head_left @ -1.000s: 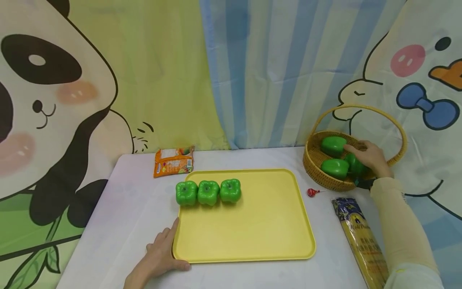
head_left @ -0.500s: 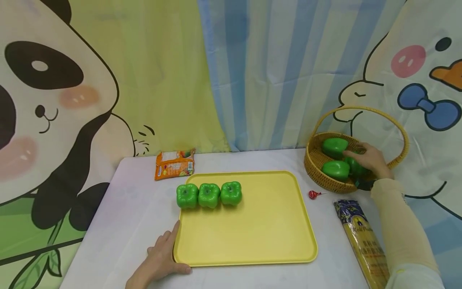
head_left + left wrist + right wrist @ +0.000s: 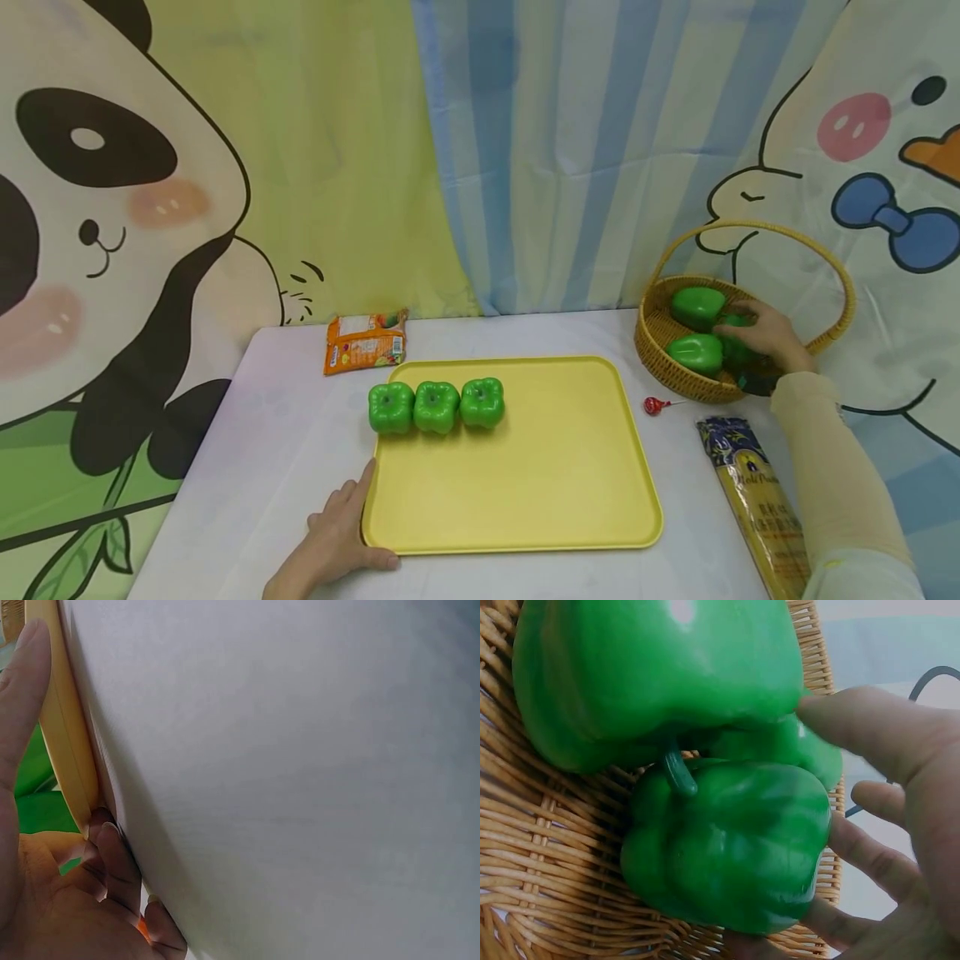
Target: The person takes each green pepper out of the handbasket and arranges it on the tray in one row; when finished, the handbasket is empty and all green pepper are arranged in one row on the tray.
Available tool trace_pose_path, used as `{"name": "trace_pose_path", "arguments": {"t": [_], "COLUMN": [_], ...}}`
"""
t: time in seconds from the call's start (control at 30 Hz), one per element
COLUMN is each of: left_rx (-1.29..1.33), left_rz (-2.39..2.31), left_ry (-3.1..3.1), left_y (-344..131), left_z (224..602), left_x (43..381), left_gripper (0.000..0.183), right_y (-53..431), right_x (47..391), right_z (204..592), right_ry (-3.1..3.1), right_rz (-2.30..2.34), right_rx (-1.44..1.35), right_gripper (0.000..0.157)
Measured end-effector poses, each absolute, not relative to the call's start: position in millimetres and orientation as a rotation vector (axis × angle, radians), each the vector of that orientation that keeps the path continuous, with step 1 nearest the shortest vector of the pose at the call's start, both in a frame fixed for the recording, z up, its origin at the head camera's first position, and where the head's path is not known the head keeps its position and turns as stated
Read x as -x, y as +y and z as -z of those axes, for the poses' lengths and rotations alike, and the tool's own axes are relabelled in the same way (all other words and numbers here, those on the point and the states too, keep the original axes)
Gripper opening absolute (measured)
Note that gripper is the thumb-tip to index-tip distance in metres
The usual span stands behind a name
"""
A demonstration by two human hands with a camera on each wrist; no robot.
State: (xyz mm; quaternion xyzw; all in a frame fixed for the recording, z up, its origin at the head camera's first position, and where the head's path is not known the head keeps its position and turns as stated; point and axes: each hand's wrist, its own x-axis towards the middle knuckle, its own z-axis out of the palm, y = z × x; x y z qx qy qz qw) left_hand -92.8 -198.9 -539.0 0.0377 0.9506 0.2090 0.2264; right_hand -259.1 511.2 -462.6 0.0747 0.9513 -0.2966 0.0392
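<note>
My left hand [image 3: 330, 537] rests at the near left corner of a yellow tray [image 3: 540, 483], thumb along the front edge and fingers along the left side. In the left wrist view the thumb [image 3: 22, 697] lies straight against the rim. Three green bell peppers stand in a row at the tray's far left, the leftmost pepper [image 3: 391, 408] overlapping the rim. My right hand [image 3: 772, 337] reaches into a wicker basket [image 3: 651, 362], fingers curled round one green bell pepper [image 3: 735, 847]. Its thumb touches a second pepper [image 3: 667, 667]; a third pepper [image 3: 821, 750] is partly hidden behind.
The basket's tall handle [image 3: 843, 292] arches over the right hand. A red lollipop [image 3: 653, 406] lies between tray and basket. A long spaghetti packet [image 3: 757, 500] is beside the right sleeve. Behind the tray lies an orange packet [image 3: 365, 343]; a printed curtain [image 3: 525, 167] hangs at the back.
The right hand shifts slightly in the basket, its fingers settling lower round the pepper. The left hand, tray and row of peppers keep their places; the head view has tilted a little.
</note>
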Motion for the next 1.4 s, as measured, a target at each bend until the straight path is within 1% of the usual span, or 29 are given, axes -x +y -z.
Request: {"name": "trace_pose_path", "arguments": {"t": [0.23, 0.6, 0.9, 1.17, 1.4], "left_rx": [-0.1, -0.117, -0.125, -0.16, -0.13], "left_rz": [-0.571, -0.575, -0.583, -0.581, -0.588], "left_ry": [2.626, 2.625, 2.635, 2.652, 2.626], "left_y": [-199, -198, -200, -200, -201], "left_z": [539, 540, 540, 537, 538], "left_x": [92, 93, 92, 93, 92], "left_gripper": [0.153, 0.152, 0.152, 0.15, 0.151], "right_y": [512, 515, 513, 511, 503], "right_x": [255, 254, 249, 243, 235], "right_z": [456, 453, 448, 439, 431], "right_ry": [2.916, 2.879, 2.887, 2.936, 2.957], "right_rz": [0.83, 0.762, 0.748, 0.742, 0.784], "right_rx": [-0.146, -0.146, -0.181, -0.161, -0.18], "right_gripper": [0.074, 0.074, 0.08, 0.082, 0.082]}}
